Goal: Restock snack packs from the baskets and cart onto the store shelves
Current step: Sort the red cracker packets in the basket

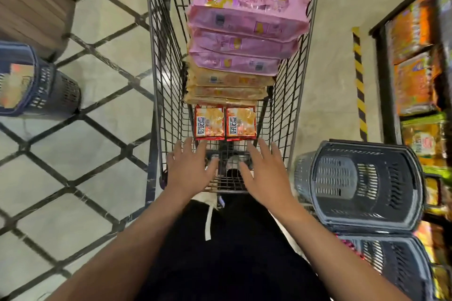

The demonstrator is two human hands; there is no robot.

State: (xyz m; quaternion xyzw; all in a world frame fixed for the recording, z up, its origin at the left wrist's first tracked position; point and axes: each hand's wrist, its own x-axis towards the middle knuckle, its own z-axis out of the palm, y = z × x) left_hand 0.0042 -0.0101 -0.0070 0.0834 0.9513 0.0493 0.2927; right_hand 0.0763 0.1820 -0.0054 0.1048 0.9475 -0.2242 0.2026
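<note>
Here, nearest the camera, both bare forearms reach forward over dark clothing into the near end of the wire cart (156, 95). The left hand (189, 168) and the right hand (265, 171) are spread flat with fingers straight and apart, holding nothing; whether their palms touch the cart's mesh or hover just above it cannot be told.

Just beyond the fingertips lie two red-and-orange snack packs (225, 122), side by side and touching each other, faces up, one ahead of each hand. The left pack sits straight in front of the left hand, the right pack in front of the right hand, so neither hand is clearly nearer; each would have its own pack on a short forward reach. Each pack's longer side runs away from the person, along the cart's length.

Past them, tan packs (227, 88) stand stacked on edge across the cart, and beyond those a row of pink packs (244, 39) fills the rest, their long axes crossing the cart from side to side.

To the right, just beside the cart, a dark basket (362, 186) lies tipped with its open side toward the camera, another below it. Farther right, shelves (415, 61) hold orange and yellow packs. On the left floor stands a blue basket (46, 90) with something blurred inside.

The likely next step, I judge, is picking up the two near packs.
</note>
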